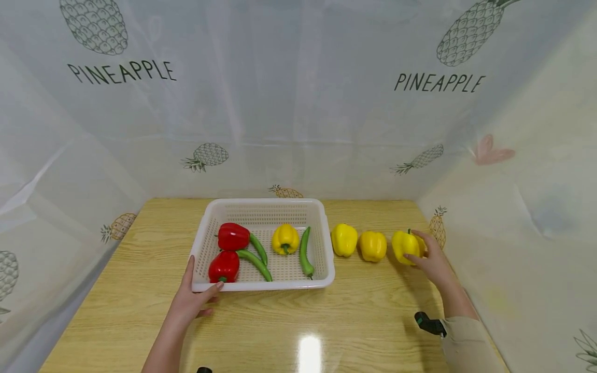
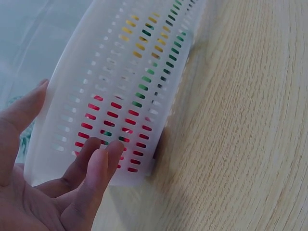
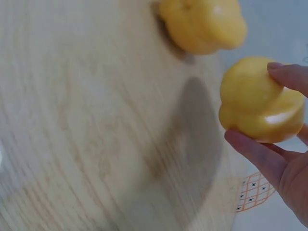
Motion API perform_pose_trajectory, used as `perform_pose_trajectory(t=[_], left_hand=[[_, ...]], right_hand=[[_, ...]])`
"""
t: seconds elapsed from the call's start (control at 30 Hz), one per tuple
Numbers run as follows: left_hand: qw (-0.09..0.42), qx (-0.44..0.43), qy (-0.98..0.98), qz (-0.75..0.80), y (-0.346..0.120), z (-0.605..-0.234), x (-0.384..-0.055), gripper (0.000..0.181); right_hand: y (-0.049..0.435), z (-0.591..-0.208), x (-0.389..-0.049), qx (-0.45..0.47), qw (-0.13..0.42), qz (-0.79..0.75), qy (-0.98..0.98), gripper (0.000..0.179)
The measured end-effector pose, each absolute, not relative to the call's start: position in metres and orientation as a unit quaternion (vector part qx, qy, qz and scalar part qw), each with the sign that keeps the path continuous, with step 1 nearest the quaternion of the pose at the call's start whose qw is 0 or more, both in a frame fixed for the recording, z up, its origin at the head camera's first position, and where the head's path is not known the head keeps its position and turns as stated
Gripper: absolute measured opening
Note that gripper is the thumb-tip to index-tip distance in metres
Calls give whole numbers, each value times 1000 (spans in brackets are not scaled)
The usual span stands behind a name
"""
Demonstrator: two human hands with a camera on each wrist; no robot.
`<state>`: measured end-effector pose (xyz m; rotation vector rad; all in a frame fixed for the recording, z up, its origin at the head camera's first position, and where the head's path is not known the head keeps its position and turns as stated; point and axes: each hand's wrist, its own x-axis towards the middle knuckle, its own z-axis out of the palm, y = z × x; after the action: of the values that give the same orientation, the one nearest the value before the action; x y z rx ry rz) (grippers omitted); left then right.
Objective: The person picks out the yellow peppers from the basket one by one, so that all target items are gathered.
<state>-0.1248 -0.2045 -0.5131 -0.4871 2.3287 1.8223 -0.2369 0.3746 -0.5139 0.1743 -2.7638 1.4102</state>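
Note:
My left hand (image 1: 188,305) holds the near left corner of a white plastic basket (image 1: 263,285), with fingers against its slotted outer wall (image 2: 72,120). Inside the basket lie two red bell peppers (image 1: 233,237), one yellow bell pepper (image 1: 285,238) and several long green chili peppers (image 1: 305,254). Over at the table's right side, my right hand (image 1: 431,259) holds a yellow bell pepper (image 3: 260,103) between thumb and fingers. A shadow on the table suggests the pepper is raised. Two other yellow bell peppers (image 1: 344,240) (image 1: 372,246) sit between the basket and that hand.
The wooden table (image 1: 261,331) ends at a pale pineapple-print sheet (image 1: 298,114) behind it and on both sides. Close beside the right hand rises the right-hand sheet (image 1: 527,233). Black camera mounts (image 1: 429,325) are worn at the wrists.

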Motion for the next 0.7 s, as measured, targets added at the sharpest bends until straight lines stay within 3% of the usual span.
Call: perform_pose_trajectory(t=[0.2, 0.7], left_hand=[[71, -159, 775, 607, -204, -513, -125, 116], [69, -162, 779, 602, -204, -514, -124, 115]], right_hand=[[374, -519, -244, 76, 20, 406, -911, 66], [374, -517, -255, 73, -43, 381, -921, 74]])
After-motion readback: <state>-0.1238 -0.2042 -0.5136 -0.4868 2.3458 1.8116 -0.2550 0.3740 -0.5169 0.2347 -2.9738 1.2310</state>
